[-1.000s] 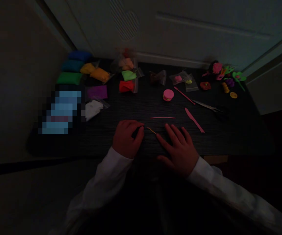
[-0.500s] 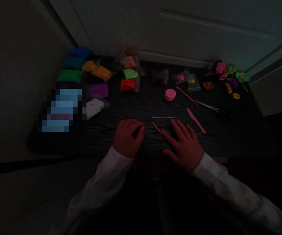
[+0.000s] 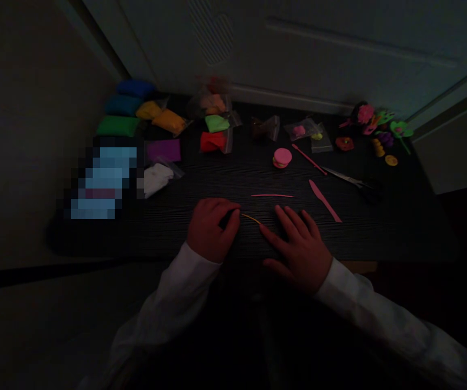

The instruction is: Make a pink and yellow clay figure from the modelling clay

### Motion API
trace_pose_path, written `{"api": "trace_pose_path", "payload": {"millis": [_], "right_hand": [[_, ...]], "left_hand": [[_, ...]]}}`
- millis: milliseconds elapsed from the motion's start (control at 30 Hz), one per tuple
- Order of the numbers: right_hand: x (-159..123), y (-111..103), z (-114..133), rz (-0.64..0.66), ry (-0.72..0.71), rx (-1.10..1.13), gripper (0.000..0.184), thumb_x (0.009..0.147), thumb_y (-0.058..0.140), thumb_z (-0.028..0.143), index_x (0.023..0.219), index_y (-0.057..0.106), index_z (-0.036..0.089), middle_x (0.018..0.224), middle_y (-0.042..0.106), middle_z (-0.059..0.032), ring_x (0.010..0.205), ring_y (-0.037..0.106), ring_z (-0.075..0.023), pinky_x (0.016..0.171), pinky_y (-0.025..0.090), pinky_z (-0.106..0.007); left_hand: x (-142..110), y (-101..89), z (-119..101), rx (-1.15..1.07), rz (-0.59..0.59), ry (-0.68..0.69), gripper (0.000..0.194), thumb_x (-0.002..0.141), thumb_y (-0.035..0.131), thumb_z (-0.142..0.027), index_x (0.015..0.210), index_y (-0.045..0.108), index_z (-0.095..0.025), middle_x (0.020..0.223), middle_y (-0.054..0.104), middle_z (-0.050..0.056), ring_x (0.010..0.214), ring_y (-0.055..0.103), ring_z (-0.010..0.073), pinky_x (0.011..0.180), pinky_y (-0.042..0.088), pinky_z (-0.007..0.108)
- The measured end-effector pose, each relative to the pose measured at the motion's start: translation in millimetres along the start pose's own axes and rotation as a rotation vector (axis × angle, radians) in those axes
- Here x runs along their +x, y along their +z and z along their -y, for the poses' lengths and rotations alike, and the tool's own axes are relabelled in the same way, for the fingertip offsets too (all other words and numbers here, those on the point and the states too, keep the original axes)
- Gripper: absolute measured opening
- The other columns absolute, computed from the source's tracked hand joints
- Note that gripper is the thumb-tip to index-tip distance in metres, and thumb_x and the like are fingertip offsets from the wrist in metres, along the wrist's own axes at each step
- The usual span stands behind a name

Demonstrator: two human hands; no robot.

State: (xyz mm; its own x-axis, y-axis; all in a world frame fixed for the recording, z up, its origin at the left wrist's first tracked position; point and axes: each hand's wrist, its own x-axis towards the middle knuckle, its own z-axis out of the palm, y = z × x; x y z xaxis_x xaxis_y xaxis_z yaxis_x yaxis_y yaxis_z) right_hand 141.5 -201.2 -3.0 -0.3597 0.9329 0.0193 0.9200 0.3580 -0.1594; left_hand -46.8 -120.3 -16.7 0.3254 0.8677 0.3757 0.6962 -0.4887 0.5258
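Yellow strand (image 3: pixel 251 218) bars gap between left grip (image 3: pixel 209 230) and right grip (image 3: pixel 301 252); free lane beyond pink strand (image 3: pixel 273 195), pink knife (image 3: pixel 324 201) blocking right.

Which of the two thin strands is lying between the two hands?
The yellow strand: it lies between the left hand and the right hand; the pink strand lies beyond both hands, farther from the person.

On the surface (image 3: pixel 136 230) we spread our right grip (image 3: pixel 300 250), index fingertip (image 3: pixel 263 228) at the right end of a yellow strand (image 3: pixel 251 218); our left grip (image 3: pixel 214 227) curls just beside its left end. Farther, we see a pink strand (image 3: pixel 272 195).
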Motion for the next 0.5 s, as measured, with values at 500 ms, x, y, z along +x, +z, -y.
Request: {"api": "trace_pose_path", "payload": {"millis": [500], "right_hand": [[15, -3, -2, 0.031, 0.033, -0.051, 0.059, 0.08, 0.031, 0.058, 0.131, 0.032, 0.029, 0.144, 0.017, -0.0148, 0.131, 0.015, -0.0295, 0.101, 0.01, -0.055]], "left_hand": [[0, 1.0, 1, -0.024, -0.05, 0.019, 0.017, 0.077, 0.052, -0.023, 0.084, 0.065, -0.013, 0.083, 0.065, 0.006, 0.083, 0.057, 0.0175, 0.08, 0.045, 0.034]]}}
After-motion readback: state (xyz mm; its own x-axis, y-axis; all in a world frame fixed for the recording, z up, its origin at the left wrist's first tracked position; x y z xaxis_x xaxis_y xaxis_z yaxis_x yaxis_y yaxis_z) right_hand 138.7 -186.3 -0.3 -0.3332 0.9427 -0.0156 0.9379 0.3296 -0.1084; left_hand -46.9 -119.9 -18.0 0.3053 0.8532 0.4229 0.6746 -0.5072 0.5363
